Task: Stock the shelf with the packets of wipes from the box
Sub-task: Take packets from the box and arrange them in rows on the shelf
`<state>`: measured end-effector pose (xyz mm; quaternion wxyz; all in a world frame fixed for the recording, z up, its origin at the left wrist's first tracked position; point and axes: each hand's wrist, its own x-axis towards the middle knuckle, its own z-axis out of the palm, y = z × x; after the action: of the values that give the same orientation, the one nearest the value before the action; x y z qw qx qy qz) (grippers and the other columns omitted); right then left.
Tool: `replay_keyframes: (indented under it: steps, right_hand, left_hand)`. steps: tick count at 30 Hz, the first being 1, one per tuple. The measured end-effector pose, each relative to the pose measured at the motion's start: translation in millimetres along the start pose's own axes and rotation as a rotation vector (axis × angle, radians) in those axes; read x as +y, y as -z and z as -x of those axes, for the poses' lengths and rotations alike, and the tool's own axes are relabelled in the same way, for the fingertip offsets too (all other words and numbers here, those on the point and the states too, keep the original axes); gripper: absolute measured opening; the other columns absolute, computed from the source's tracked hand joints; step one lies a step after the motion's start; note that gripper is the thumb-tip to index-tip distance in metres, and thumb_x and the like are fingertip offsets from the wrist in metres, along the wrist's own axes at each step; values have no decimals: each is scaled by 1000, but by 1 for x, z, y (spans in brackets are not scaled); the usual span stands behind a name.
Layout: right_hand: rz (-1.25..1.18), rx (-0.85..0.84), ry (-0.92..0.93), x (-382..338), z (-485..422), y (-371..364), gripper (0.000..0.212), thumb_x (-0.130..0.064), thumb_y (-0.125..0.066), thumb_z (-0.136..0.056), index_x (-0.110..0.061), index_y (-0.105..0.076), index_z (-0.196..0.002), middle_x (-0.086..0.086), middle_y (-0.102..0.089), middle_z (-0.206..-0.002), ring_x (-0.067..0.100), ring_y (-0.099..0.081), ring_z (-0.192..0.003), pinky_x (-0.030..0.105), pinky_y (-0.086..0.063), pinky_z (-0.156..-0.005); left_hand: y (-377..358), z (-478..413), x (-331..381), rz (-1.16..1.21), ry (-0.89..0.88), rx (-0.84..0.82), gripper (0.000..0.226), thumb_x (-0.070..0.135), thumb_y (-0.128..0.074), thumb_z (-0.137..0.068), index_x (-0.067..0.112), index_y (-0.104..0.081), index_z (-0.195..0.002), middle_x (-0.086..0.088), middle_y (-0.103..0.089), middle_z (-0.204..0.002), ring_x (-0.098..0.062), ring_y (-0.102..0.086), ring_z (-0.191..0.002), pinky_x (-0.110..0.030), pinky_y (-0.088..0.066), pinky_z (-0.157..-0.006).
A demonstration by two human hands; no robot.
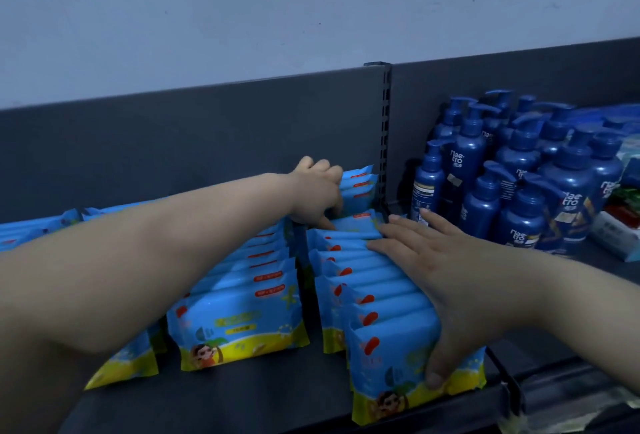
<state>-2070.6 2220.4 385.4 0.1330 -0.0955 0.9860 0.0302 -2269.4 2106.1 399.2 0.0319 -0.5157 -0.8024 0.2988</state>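
- Three rows of wipes packets [239,298] stand upright on the dark shelf [242,402], all under or between the two arms.
- Right hand [436,281] lies flat with fingers spread on top of the right-hand row, thumb hooked down over the front packet.
- Left hand [318,191] is reaching way back, knuckles up and fingers curled against the rear packets [360,187]. Honestly can't tell if it's actually gripping one.
- Slotted upright [384,139] sits just beyond the right fingertips.
- Blue pump bottles [519,174] are crowded to the right of the right hand.
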Motion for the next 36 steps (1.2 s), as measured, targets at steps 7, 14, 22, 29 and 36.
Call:
replay_keyframes:
  steps: [7,14,22,29,36]
  right_hand:
    - [-17,14,19,1,0,1,136,-84,-66,-45,-35,13,-145,-23,14,-148,1,27,-136,33,26,-108]
    - [-1,-55,-2,2,-1,13,135,-84,-66,-43,-37,9,-146,-14,39,-147,8,42,-131,34,27,-107]
    - [-80,-81,-6,2,-6,19,125,-76,-73,-47,-40,1,-143,-21,17,-151,0,28,-136,31,24,-109]
    - [-79,-41,-1,4,-3,10,127,-80,-70,-46,-42,3,-143,-24,17,-150,-3,27,-136,32,24,-111]
    - [-84,1,17,6,-5,5,127,-83,-67,-43,-45,5,-140,-23,17,-150,-3,27,-135,30,24,-108]
  left_hand:
    - [6,9,0,399,-94,200,21,48,-62,-84,28,-64,-90,9,-41,-108,-14,-33,-104,-32,-24,-93]
    - [19,26,-5,885,-196,-79,30,7,-50,-94,22,-69,-111,18,-68,-98,6,-61,-87,-9,-47,-79]
    - [16,18,-6,955,-208,-97,39,-2,-45,-91,20,-71,-110,10,-71,-107,0,-63,-96,-16,-45,-87]
    - [-2,-8,-12,-51,-163,209,21,41,-51,-92,37,-61,-111,13,-50,-112,-21,-34,-112,-40,-25,-90]
    - [-11,-25,3,-253,-119,115,26,29,-51,-94,41,-59,-116,-1,-37,-118,-28,-30,-110,-42,-25,-92]
